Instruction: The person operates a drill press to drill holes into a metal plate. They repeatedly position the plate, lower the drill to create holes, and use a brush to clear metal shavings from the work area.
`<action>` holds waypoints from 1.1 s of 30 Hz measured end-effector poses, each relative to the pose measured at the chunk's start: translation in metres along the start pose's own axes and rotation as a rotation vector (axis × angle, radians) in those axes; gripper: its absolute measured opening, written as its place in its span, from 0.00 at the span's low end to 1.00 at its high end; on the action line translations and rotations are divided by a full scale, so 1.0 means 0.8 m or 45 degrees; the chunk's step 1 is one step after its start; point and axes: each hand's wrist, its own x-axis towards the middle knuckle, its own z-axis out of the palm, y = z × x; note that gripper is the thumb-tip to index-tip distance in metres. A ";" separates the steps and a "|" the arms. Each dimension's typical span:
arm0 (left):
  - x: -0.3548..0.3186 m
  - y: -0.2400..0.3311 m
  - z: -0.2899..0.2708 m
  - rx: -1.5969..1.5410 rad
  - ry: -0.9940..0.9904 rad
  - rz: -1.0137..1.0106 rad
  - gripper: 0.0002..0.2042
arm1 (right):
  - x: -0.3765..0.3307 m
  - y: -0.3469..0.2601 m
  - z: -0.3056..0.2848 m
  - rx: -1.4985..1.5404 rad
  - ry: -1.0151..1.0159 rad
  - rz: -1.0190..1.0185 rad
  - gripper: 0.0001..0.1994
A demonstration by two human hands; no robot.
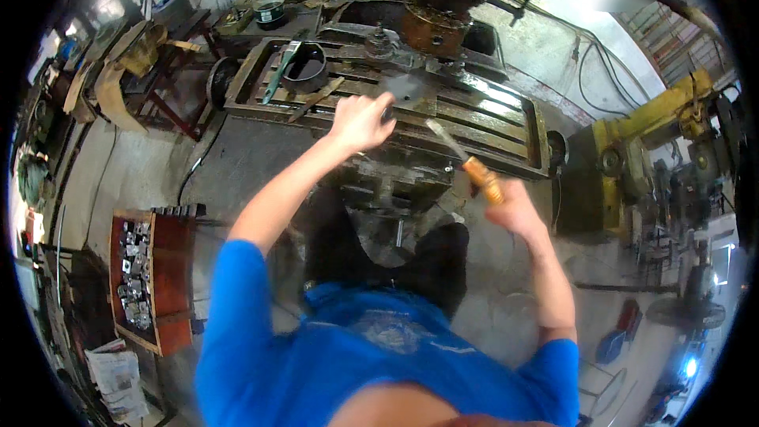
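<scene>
My left hand (362, 124) is closed over the near edge of the slotted metal machine table (506, 120). At its fingertips is a grey metal piece (405, 88), smeared by motion, so its shape is hard to tell. To the right, my right hand (512, 209) grips the turned wooden handle of a file (482, 178). The file's narrow metal blade points up and left toward the table, apart from the grey piece. Left of my left hand, a dark round pot (306, 79) of dark liquid rests on the table, with a green-handled brush (278, 77) and a flat wooden stick (316, 100) beside it.
The machine's column (435, 24) rises behind the table. A clear plastic jug (267, 4) stands at the back left. A reddish wooden box (172, 289) of metal parts sits at lower left, near newspaper (117, 379). A yellow machine (613, 166) stands at right.
</scene>
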 end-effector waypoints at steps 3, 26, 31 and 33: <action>0.064 0.002 0.035 0.110 0.030 0.051 0.11 | 0.042 0.028 -0.013 0.183 0.258 -0.203 0.22; 0.121 -0.031 0.098 0.024 -0.139 -0.043 0.14 | 0.030 0.153 0.087 0.132 0.548 0.138 0.17; 0.135 -0.037 0.121 -0.004 -0.062 0.069 0.13 | -0.004 0.155 0.066 0.261 0.541 0.251 0.16; 0.132 -0.036 0.121 -0.011 -0.036 -0.033 0.13 | -0.014 0.143 0.049 0.396 0.548 0.258 0.15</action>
